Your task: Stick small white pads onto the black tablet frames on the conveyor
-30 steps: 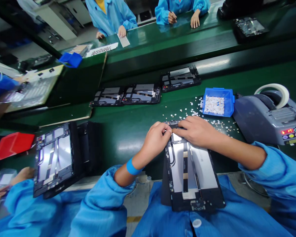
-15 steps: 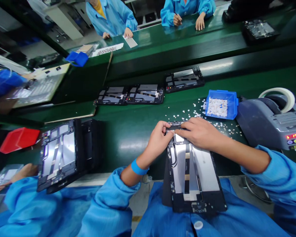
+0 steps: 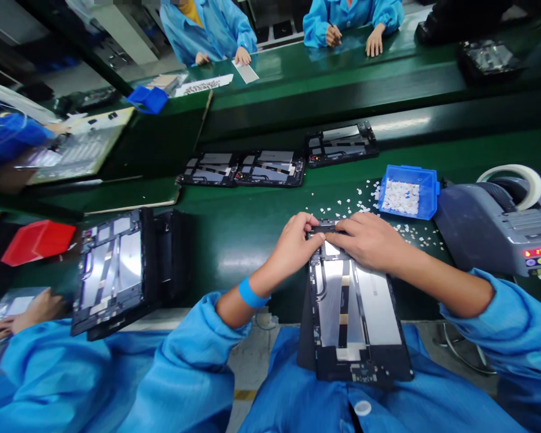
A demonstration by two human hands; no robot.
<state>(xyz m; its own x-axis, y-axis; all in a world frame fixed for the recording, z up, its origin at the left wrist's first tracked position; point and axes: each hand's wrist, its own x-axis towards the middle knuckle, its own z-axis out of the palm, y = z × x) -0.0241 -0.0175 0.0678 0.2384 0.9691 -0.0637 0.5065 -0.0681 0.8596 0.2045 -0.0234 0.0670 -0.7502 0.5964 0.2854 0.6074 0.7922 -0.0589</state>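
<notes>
An opened tablet (image 3: 379, 307), its silver batteries and dark ribbon cable showing, lies in front of me with its near end against my blue coat. My left hand (image 3: 297, 243) grips its far left corner, thumb on top and fingers curled at the edge. Across the far end rests my right hand (image 3: 369, 240), fingers bent and pressed together on the tablet's top part. Whatever lies under the right fingertips is hidden. Beyond both hands, small white pieces (image 3: 342, 204) are scattered over the green bench (image 3: 238, 234).
A blue bin (image 3: 428, 207) of white bits stands by a tape dispenser (image 3: 487, 222) at right. Several opened tablets (image 3: 273, 168) lie behind; a tablet stack (image 3: 112, 264) leans at left near a red bin (image 3: 38, 240). A neighbour's hand (image 3: 38, 313) and co-workers' hands (image 3: 242, 56) are visible.
The view has shifted slightly. Both hands stay at the tablet's far end, with the left thumb a little further over its top. A co-worker's hand across the bench has moved slightly.
</notes>
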